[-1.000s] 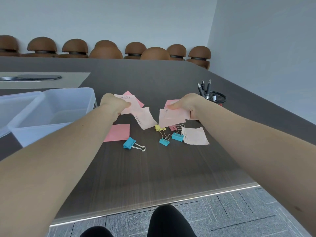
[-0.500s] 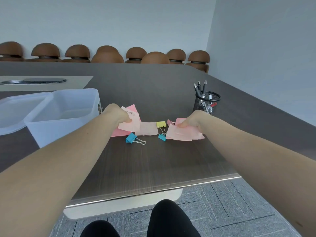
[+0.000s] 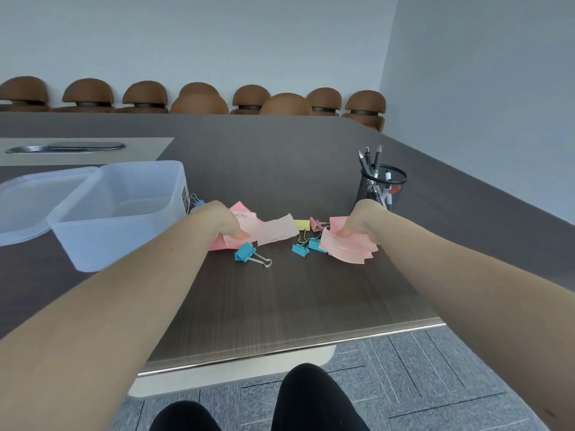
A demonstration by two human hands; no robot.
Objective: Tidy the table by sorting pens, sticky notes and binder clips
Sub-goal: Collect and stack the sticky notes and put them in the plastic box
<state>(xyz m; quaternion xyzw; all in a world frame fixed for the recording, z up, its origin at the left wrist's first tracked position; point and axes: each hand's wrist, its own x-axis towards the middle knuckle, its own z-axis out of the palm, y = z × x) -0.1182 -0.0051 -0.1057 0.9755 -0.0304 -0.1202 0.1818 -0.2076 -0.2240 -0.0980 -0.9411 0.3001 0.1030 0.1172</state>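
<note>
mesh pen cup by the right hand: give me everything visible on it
The pen cup is a black wire-mesh cylinder with a solid round rim, standing upright on the dark table just beyond the right hand. Several dark pens lean out to the left; something red shows through the mesh. The hand hides its lower left.

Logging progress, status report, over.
Left hand and right hand each pinch pink notes. Clips loose on table. Pens in cup. Nothing blocking.

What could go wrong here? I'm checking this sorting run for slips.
The right hand pinches a loose fan of notes; one might slide out. Those notes overlap a blue clip, which could get swept along. The left hand's notes are splayed too and may scatter.
</note>
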